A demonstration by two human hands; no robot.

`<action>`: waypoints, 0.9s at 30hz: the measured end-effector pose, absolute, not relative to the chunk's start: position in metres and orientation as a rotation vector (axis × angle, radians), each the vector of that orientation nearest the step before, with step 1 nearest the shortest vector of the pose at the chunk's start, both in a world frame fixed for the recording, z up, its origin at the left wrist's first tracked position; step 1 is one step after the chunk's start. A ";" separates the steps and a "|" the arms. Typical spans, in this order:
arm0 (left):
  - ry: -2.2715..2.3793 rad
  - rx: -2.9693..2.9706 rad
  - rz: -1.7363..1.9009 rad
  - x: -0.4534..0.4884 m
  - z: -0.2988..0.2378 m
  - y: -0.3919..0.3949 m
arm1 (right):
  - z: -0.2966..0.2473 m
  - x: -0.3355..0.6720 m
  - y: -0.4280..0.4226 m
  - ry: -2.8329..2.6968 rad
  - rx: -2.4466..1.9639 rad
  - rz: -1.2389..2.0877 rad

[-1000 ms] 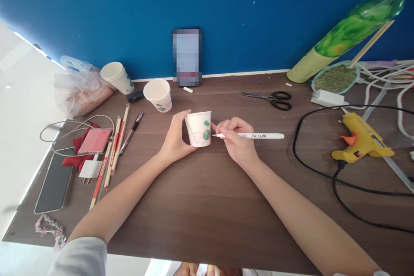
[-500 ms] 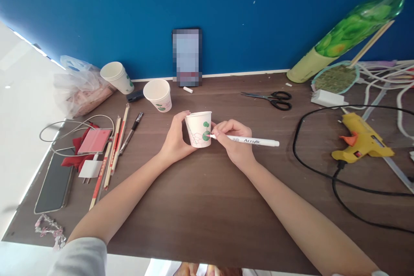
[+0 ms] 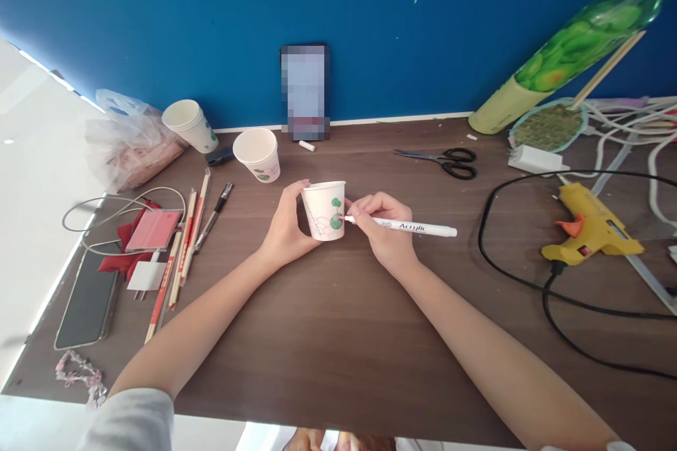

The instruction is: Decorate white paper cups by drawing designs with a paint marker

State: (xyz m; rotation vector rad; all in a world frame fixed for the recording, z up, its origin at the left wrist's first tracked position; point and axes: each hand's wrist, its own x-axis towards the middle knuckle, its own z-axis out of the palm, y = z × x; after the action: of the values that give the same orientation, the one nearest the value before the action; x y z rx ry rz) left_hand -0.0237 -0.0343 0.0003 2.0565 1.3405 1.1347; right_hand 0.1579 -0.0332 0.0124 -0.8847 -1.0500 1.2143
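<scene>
A white paper cup with green leaves and pink line drawing stands slightly tilted above the middle of the table. My left hand is wrapped round its left side, thumb low and fingers partly hidden behind it. Between the thumb and fingers of my right hand is a white acrylic marker, lying nearly level. Its pink tip is at the cup's right side, by the lower green leaf; whether it touches, I cannot tell. Behind and to the left is another paper cup.
Stacked cups, a black pen, chopsticks and a phone lie left. Another phone leans on the blue wall. Scissors, a yellow glue gun with a black cable and a green bottle are right.
The marker's tip has drawn back slightly and its pink point now shows beside the leaf. Both hands keep their grip, and the cup stays in nearly the same place.
</scene>
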 end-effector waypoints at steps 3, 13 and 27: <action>1.357 2.055 1.118 -0.024 0.001 -0.035 | 0.013 0.158 -0.033 -1.046 -0.897 1.220; 1.311 2.030 1.112 -0.023 0.000 -0.035 | 0.013 0.160 -0.029 -0.933 -0.825 1.345; 1.309 2.087 1.151 -0.024 0.001 -0.033 | 0.016 0.160 -0.034 -0.979 -0.764 1.375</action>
State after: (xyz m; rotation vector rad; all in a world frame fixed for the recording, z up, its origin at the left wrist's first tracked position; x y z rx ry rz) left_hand -0.0239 -0.0333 0.0006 2.0870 1.3094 1.1507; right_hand 0.1596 -0.0340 0.0162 -0.7636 -0.9793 1.3746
